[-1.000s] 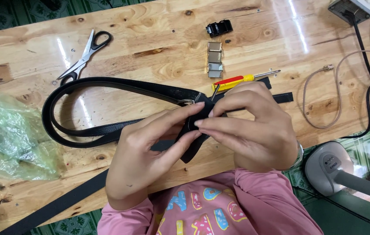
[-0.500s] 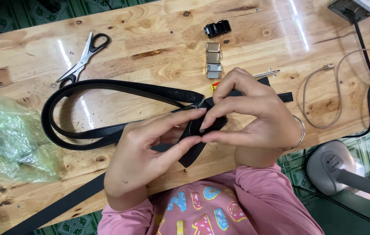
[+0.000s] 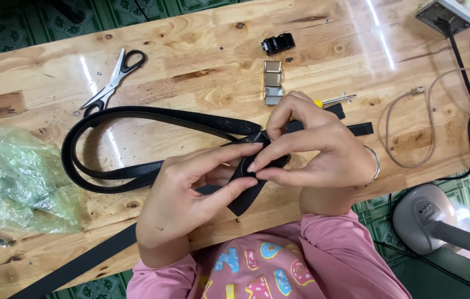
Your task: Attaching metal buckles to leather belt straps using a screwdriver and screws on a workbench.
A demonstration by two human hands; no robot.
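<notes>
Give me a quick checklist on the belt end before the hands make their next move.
1. Both hands on the black belt: ok, left hand and right hand pinch its end together.
2. Belt end folded: ok, tip sticks out below the fingers.
3. Rest of belt lying flat on the wooden table: ok, looped leftward.
4. Metal buckle pieces within reach: ok, just beyond the right hand.
5. Scissors clear of the hands: ok.
6. Fastening under the fingers: cannot tell, hidden.

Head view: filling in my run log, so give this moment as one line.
left hand: pinching black leather strap end | right hand: pinching same end | metal scissors with black handles: lying on wooden table
</notes>
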